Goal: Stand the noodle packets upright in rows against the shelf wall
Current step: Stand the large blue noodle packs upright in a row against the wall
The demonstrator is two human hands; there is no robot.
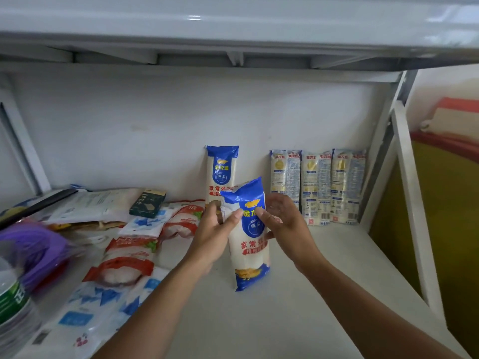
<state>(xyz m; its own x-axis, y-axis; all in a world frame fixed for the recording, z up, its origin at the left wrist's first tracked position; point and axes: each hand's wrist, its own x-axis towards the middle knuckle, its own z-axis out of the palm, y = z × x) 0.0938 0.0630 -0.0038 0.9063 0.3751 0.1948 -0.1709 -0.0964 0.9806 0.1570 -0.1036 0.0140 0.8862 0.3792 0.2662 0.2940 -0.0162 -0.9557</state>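
**Blue noodle packet held near-upright, short of the wall**

At the far left of the shelf (324,294) lies clutter that is not part of the row: a purple bundle (39,244), a green-labelled bottle (13,299), flat red-and-white packs (124,260) and a small dark box (148,203). Moving right, one blue noodle packet (220,174) already stands upright against the shelf wall (155,120). Just in front of it, the left hand (215,237) grips the left edge of the held packet (248,237), thumb across its face. The right hand (287,224) closes on the opposite edge, fingers curled behind. This packet's long axis runs nearly vertical, top tipped slightly left and toward the wall, its bottom close to the shelf surface; whether it touches I cannot tell. Further right, three pale packets (317,185) stand side by side against the wall.

The open gap lies between the standing blue packet and the pale row, behind and slightly right of the hands. The right hand sits nearer that gap, so the push likely goes away from the person.
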